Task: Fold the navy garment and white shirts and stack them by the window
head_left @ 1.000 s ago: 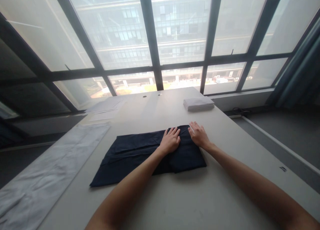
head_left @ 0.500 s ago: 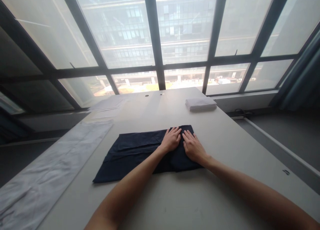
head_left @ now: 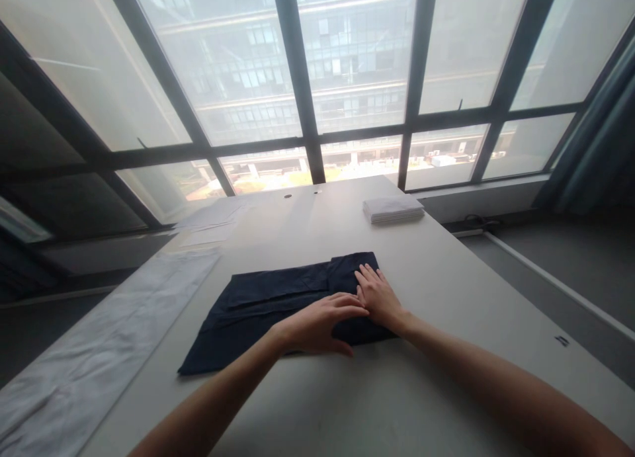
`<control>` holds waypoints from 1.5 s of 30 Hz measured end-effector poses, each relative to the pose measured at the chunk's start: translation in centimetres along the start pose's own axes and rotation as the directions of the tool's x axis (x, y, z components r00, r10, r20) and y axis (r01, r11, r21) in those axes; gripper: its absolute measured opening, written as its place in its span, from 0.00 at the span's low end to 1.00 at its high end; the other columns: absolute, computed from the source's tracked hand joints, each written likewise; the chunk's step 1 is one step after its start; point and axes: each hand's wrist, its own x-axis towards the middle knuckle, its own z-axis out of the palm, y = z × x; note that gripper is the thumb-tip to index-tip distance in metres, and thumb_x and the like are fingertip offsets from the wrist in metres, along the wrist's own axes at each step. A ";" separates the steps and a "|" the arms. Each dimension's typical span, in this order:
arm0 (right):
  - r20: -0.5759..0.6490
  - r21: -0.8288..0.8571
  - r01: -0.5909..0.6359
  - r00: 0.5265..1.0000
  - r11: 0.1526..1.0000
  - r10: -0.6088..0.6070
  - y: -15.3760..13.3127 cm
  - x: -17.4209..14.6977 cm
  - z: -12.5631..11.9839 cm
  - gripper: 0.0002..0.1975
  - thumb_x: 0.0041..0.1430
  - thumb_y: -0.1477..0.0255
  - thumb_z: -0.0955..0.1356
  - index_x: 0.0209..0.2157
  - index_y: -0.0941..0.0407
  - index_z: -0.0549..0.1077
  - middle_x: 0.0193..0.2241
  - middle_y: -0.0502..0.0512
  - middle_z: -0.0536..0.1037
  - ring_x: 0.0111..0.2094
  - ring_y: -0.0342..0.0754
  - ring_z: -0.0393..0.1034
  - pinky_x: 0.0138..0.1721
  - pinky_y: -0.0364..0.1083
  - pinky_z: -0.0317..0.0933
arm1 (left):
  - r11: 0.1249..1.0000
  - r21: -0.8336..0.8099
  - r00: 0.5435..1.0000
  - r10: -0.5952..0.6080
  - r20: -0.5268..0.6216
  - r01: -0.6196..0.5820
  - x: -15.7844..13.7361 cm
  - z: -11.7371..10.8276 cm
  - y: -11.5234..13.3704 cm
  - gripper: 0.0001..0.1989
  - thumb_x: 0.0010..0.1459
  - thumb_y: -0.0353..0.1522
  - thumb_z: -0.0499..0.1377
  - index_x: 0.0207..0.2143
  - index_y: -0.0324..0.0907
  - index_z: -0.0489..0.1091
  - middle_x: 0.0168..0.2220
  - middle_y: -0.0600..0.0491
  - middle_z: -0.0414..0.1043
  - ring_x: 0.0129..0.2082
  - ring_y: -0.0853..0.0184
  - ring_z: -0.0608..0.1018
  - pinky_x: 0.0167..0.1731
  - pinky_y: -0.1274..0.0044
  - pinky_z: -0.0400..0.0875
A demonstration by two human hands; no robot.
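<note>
A dark navy cloth (head_left: 278, 291), perhaps a garment, lies flat on the white table (head_left: 461, 391), with its right end folded over into a thicker layer. My right hand (head_left: 378, 297) rests on that folded end, fingers stretched out and lying flat. Just left of it, my left hand (head_left: 322, 321) arches over the near edge of the cloth, thumb apart from the fingers. Its fingertips reach beside the right hand; whether they touch it or the cloth I cannot tell. Neither hand grips anything.
A neat stack of folded white cloth (head_left: 393, 209) sits at the far right of the table. Along the left side lies a wrinkled white cloth (head_left: 119, 331), with pale flat sheets (head_left: 211, 222) beyond it. Large windows (head_left: 357, 60) rise behind the table. A small dark mark (head_left: 561, 341) shows near the right edge.
My left hand has lifted from flat on the cloth and come nearer to me, its thumb now spread. My right hand stays flat on the folded end. The view has shifted slightly.
</note>
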 end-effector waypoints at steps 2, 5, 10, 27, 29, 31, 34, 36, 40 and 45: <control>-0.019 0.037 -0.001 1.000 0.999 0.002 0.0 0.0 0.1 0.26 0.67 0.74 0.59 0.64 0.66 0.66 0.68 0.69 0.60 0.71 0.59 0.48 0.70 0.58 0.42 | 0.998 0.066 0.999 0.018 -0.036 -0.016 -1.4 1.8 0.0 0.39 0.54 0.43 0.71 0.66 0.48 0.64 0.66 0.43 0.63 0.66 0.52 0.65 0.65 0.61 0.62; -0.047 0.136 -0.016 0.999 0.991 0.023 0.2 0.1 0.1 0.25 0.67 0.74 0.60 0.63 0.64 0.68 0.67 0.68 0.62 0.70 0.59 0.51 0.70 0.59 0.43 | 0.991 0.133 0.994 0.032 -0.104 -0.018 -2.6 3.5 -0.7 0.28 0.62 0.38 0.66 0.63 0.48 0.67 0.64 0.45 0.67 0.65 0.55 0.67 0.65 0.61 0.63; -0.166 0.398 0.132 0.984 0.908 -0.071 1.3 -0.4 -1.7 0.16 0.65 0.74 0.63 0.52 0.57 0.76 0.61 0.65 0.72 0.65 0.55 0.61 0.65 0.56 0.55 | 0.969 0.207 0.967 0.175 -0.183 -0.136 -2.5 3.9 -1.7 0.19 0.68 0.29 0.56 0.60 0.46 0.70 0.58 0.49 0.75 0.62 0.61 0.71 0.64 0.65 0.65; 0.066 0.228 0.546 0.817 0.806 -0.573 3.2 -6.5 -5.7 0.14 0.50 0.83 0.66 0.37 0.53 0.72 0.35 0.53 0.73 0.38 0.48 0.66 0.44 0.47 0.60 | 0.956 0.283 0.988 0.109 -0.105 -0.076 -2.4 4.1 -1.6 0.20 0.71 0.28 0.50 0.58 0.53 0.72 0.62 0.56 0.71 0.66 0.63 0.67 0.67 0.64 0.59; 0.076 0.229 0.550 0.812 0.803 -0.578 3.1 -6.7 -5.8 0.14 0.51 0.83 0.66 0.37 0.53 0.74 0.35 0.53 0.74 0.38 0.48 0.67 0.45 0.47 0.61 | 0.962 0.260 0.991 0.111 -0.074 -0.088 -2.5 4.0 -1.6 0.21 0.68 0.27 0.52 0.58 0.52 0.72 0.63 0.56 0.69 0.67 0.62 0.66 0.67 0.64 0.58; 0.094 0.244 0.549 0.807 0.799 -0.583 3.1 -7.0 -6.0 0.11 0.54 0.81 0.68 0.36 0.53 0.76 0.35 0.53 0.75 0.38 0.48 0.69 0.47 0.48 0.61 | 0.972 0.217 0.994 0.104 -0.032 -0.095 -2.7 3.8 -1.4 0.24 0.63 0.28 0.56 0.60 0.52 0.70 0.65 0.55 0.67 0.68 0.60 0.64 0.68 0.62 0.57; 0.097 0.314 0.525 0.811 0.791 -0.577 3.1 -7.2 -6.2 0.05 0.61 0.74 0.68 0.35 0.53 0.78 0.34 0.53 0.76 0.37 0.48 0.70 0.47 0.49 0.63 | 0.983 0.166 0.997 0.080 -0.023 -0.075 -2.8 3.6 -0.7 0.28 0.59 0.30 0.58 0.63 0.52 0.67 0.65 0.55 0.66 0.68 0.58 0.63 0.69 0.60 0.53; 0.019 0.343 0.479 0.857 0.808 -0.516 3.1 -7.1 -5.9 0.10 0.67 0.71 0.65 0.39 0.52 0.79 0.36 0.55 0.77 0.39 0.48 0.72 0.46 0.49 0.65 | 0.986 0.164 0.996 0.043 -0.076 -0.030 -2.7 3.7 -0.5 0.25 0.64 0.32 0.56 0.63 0.51 0.66 0.66 0.54 0.66 0.68 0.59 0.63 0.70 0.60 0.51; -0.126 0.230 0.335 0.941 0.914 -0.313 3.0 -6.5 -4.5 0.21 0.70 0.68 0.62 0.61 0.51 0.70 0.58 0.62 0.73 0.59 0.56 0.66 0.60 0.57 0.61 | 0.951 0.222 0.954 -0.156 -0.254 0.215 -2.1 4.7 -1.2 0.26 0.71 0.39 0.51 0.69 0.47 0.58 0.70 0.50 0.57 0.72 0.59 0.54 0.70 0.58 0.46; 0.121 0.058 0.263 0.956 0.963 -0.268 3.2 -6.2 -2.9 0.33 0.70 0.59 0.61 0.71 0.54 0.54 0.72 0.61 0.52 0.72 0.57 0.43 0.70 0.64 0.39 | 0.875 0.277 0.914 -0.351 -0.205 0.398 -2.1 6.3 -2.7 0.38 0.69 0.48 0.51 0.74 0.42 0.43 0.74 0.44 0.42 0.74 0.54 0.44 0.69 0.55 0.44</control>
